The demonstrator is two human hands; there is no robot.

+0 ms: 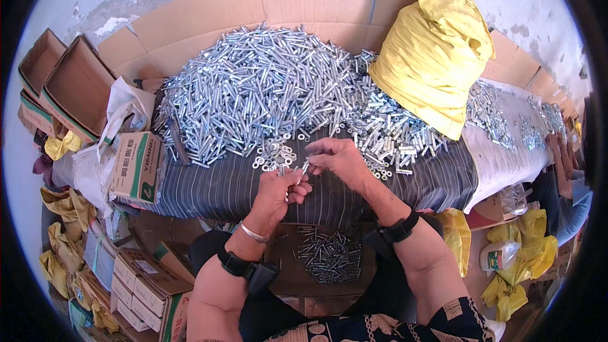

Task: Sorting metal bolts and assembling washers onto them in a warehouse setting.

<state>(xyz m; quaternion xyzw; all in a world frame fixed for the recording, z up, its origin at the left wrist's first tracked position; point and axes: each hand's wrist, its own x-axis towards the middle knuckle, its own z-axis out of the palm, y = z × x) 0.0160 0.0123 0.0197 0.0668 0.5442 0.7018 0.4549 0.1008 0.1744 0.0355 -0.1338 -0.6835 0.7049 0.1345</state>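
My left hand point(285, 187) is closed around small silvery metal bolts, whose ends poke out between thumb and fingers. Close beside it, my right hand point(339, 159) pinches thumb and fingertips together at a small metal piece, too small to make out. Just beyond both hands lies a cluster of flat washers point(274, 154) on the dark striped cloth point(253, 189). Behind that rises a large heap of silvery bolts and sleeves point(259, 85). To the right of my right hand lie loose metal sleeves point(405, 139), with a few washers at their near edge.
A full yellow sack point(437, 57) stands on the right part of the heap. At left are a carton point(137, 168) and open cardboard boxes point(79, 85). Dark screws lie in a box point(329, 256) between my knees. Another person's arm point(560, 161) shows at far right.
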